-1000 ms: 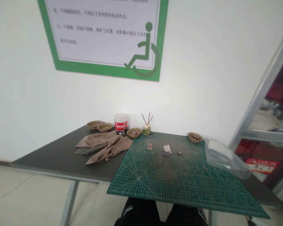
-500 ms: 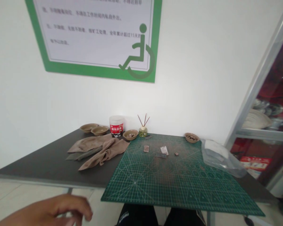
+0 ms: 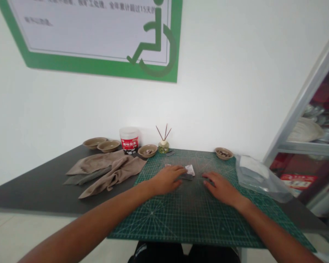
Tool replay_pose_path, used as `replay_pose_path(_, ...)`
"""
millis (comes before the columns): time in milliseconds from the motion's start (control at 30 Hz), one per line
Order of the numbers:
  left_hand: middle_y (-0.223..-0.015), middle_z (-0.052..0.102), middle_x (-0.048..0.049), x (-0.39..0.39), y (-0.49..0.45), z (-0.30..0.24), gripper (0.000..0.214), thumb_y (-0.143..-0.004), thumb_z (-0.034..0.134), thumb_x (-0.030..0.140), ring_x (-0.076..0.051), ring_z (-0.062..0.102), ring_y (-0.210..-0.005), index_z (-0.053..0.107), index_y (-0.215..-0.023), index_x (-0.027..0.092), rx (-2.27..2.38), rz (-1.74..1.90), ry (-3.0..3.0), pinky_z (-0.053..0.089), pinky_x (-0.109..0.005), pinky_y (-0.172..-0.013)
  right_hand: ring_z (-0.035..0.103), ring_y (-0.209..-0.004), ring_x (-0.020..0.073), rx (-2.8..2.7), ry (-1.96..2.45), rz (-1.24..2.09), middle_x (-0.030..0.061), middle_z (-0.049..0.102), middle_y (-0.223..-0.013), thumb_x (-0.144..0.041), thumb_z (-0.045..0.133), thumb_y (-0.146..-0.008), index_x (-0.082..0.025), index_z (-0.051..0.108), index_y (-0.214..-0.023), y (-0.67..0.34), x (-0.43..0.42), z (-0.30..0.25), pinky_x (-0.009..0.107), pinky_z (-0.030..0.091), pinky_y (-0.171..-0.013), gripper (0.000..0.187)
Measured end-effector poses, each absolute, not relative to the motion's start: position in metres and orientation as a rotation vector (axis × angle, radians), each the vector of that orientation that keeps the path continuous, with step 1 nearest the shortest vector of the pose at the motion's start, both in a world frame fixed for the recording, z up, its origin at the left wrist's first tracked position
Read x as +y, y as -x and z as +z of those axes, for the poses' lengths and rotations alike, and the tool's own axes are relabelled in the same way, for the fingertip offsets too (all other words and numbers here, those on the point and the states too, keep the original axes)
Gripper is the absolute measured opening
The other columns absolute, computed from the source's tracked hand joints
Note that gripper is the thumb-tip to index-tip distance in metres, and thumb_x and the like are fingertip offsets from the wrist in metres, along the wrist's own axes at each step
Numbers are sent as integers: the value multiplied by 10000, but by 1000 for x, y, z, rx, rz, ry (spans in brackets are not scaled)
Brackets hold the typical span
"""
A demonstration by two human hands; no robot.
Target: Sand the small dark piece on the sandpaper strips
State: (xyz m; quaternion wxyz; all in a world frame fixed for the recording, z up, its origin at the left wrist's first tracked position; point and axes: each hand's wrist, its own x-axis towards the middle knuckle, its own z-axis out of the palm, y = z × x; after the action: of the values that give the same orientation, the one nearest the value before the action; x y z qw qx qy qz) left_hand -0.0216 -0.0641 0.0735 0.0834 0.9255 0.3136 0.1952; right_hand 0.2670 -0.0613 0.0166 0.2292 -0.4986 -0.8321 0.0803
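Note:
My left hand [image 3: 167, 179] reaches over the green cutting mat [image 3: 192, 219], fingers stretched out and thumb apart. Its fingertips are beside a dark grey flat piece [image 3: 186, 176], which lies against a whitish rectangular piece [image 3: 190, 170]. Behind the knuckles, only an edge of a small brownish tile [image 3: 167, 165] shows. To the right, my right hand [image 3: 220, 188] is low over the mat with its fingers apart, pointing left. The small brown chip on that side is hidden by my right fingers; whether they touch it I cannot tell.
Crumpled brown cloths [image 3: 109, 171] lie on the dark table [image 3: 44, 186]. Along the wall stand shallow bowls [image 3: 109, 146], a lidded tub [image 3: 129, 140] and a reed diffuser [image 3: 163, 147]. Another bowl [image 3: 224, 153] and a clear plastic bag [image 3: 263, 179] are at the right.
My left hand has moved from the lower left, off the table, forward onto the mat. My right hand has come into view from the right. The camera has tilted slightly down.

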Motion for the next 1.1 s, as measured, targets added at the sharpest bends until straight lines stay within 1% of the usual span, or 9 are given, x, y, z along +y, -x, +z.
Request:
replay_pose_path(100, -1269, 593, -106, -37, 8, 59, 361, -960, 602, 367, -236, 619, -1087, 579, -1259, 168, 961, 558, -2763, 551, -444, -913, 579, -1155, 269, -2350, 1384, 179, 135, 662, -1215, -299, 472, -987, -170, 641, -1236, -262, -26, 14, 439, 414, -1055, 328)
replay_pose_path(233, -1248, 602, -100, -11, 2, 36, 327, -967, 588, 367, -218, 620, -1058, 592, -1233, 178, 968, 507, -2763, 548, -427, -905, 558, -1170, 263, -2429, 1393, 139, 122, 648, -1235, -289, 468, -992, -187, 647, -1239, -266, -3, 17, 424, 391, -1063, 321)
replay_pose_path(400, -1104, 630, -94, -5, 6, 14, 221, -937, 560, 207, -216, 599, -1001, 689, -1117, 196, 939, 447, -2758, 493, -395, -930, 567, -1123, 278, -2520, 1425, 163, 122, 649, -1162, -315, 505, -981, -194, 673, -1180, -277, 0, 21, 425, 404, -1019, 288)
replay_pose_path(533, -1141, 611, -78, -8, 7, 7, 230, -953, 560, 309, -242, 565, -1072, 695, -1124, 237, 954, 491, -2700, 450, -416, -974, 607, -984, 245, -2596, 1448, 256, 103, 645, -1065, -244, 517, -961, -198, 673, -1099, -286, 0, 21, 374, 451, -885, 213)
replay_pose_path(667, -1144, 617, -69, -8, 5, 4, 192, -954, 566, 309, -229, 563, -1094, 708, -1054, 227, 883, 535, -2606, 441, -396, -994, 601, -906, 217, -2641, 1465, 314, 82, 631, -1005, -178, 499, -951, -191, 647, -994, -287, 0, 27, 347, 448, -821, 155)
replay_pose_path(800, -1165, 620, -68, -8, 5, 3, 127, -923, 615, 271, -210, 574, -1122, 681, -998, 194, 710, 513, -2552, 440, -352, -1020, 581, -984, 204, -2659, 1311, 536, 57, 616, -1084, -218, 537, -955, -216, 621, -1044, -276, -9, 41, 340, 447, -889, 122)
replay_pose_path(867, -1177, 620, -69, -8, 5, 2, 117, -904, 638, 261, -211, 577, -1129, 667, -991, 189, 690, 499, -2526, 450, -340, -1012, 583, -972, 188, -2638, 1240, 720, 41, 614, -1101, -245, 551, -958, -233, 614, -1080, -266, -15, 47, 319, 458, -869, 138)
replay_pose_path(967, -1176, 625, -73, -9, 3, 1, 208, -870, 675, 268, -222, 583, -1127, 638, -1059, 189, 752, 500, -2469, 469, -348, -994, 592, -918, 173, -2610, 1235, 858, 13, 633, -1047, -254, 585, -944, -253, 621, -1089, -249, -24, 49, 298, 462, -815, 150)
replay_pose_path(1100, -1195, 634, -88, -13, 2, 1, 460, -802, 738, 324, -264, 571, -1154, 577, -1209, 182, 931, 551, -2473, 453, -420, -1029, 593, -913, 178, -2582, 1169, 828, 13, 649, -1011, -244, 602, -942, -236, 621, -1048, -230, -28, 37, 310, 468, -824, 108)
